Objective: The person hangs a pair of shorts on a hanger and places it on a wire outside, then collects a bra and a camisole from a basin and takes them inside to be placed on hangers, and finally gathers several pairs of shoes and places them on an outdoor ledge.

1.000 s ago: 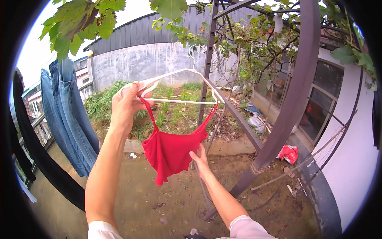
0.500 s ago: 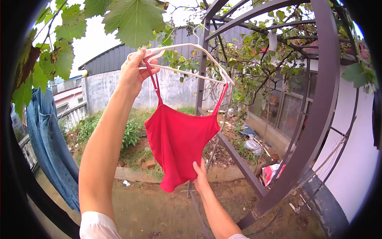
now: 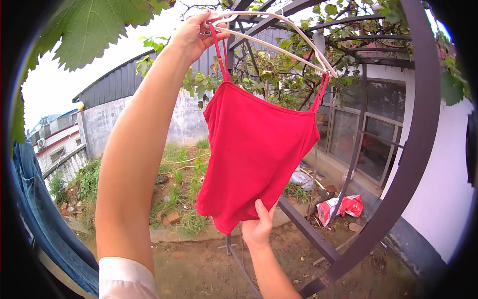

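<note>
High up, my left hand (image 3: 199, 35) grips one end of a white hanger (image 3: 294, 25). A red camisole (image 3: 259, 154) hangs from the hanger by its two thin straps, one beside my left fingers, the other at the hanger's right end. My right hand (image 3: 258, 226) pinches the camisole's lower edge, thumb on the front; the fingers behind the cloth are partly hidden. The hanger's hook reaches up among the dark beams overhead and is hard to make out.
A dark metal pergola (image 3: 418, 129) with vines surrounds the right side. Blue jeans (image 3: 32, 194) hang at left. Beyond are a weathered wall (image 3: 112, 124), weedy bed, white house wall (image 3: 438, 189) with windows, and a red-and-white bag (image 3: 338, 209) on the ground.
My left hand and the hanger have risen toward the beams and appear higher in view. The camisole has spread out lengthwise and looms larger, with my right hand still at its lower part.
</note>
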The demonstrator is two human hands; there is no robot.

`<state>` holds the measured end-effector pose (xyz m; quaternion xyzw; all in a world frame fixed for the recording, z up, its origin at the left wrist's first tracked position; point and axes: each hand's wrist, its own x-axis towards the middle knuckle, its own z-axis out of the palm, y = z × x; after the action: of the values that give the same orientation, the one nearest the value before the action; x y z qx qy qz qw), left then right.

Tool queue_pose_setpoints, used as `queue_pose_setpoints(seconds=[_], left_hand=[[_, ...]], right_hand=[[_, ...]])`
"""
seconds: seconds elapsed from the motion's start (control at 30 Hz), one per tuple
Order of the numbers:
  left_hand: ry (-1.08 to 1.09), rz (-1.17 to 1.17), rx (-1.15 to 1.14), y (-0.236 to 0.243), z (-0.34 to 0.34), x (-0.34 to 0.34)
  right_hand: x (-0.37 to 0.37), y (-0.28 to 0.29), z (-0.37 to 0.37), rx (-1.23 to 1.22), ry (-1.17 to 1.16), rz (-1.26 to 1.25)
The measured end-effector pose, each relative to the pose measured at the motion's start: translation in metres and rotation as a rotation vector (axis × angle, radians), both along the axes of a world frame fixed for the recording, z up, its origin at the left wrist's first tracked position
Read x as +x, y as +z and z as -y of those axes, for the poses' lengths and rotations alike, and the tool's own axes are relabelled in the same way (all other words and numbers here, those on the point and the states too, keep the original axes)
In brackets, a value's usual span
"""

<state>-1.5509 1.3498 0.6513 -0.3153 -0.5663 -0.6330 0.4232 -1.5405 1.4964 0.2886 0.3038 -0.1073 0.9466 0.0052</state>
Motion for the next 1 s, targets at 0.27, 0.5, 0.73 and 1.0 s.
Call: queue_pose_setpoints(seconds=[0.27,0.5,0.73,1.0], left_hand=[[-0.248,0.134,0.042,-0.019,0.034,-0.016],[-0.093,0.234,-0.072,-0.025,0.016,-0.007],[-0.161,0.181,-0.075,0.020,0.021,-0.035],[-0.184,-0.028,0.045,-0.034,0.049,-0.022]], right_hand=[[0.011,-0.029,-0.004,0.066,-0.148,0.083],[0.003,-0.044,0.011,0.297,-0.345,0.107],[-0.028,0.007,-0.026,0.330,-0.617,-0.040],[-0.013,0.030,-0.045,0.341,-0.597,-0.175]])
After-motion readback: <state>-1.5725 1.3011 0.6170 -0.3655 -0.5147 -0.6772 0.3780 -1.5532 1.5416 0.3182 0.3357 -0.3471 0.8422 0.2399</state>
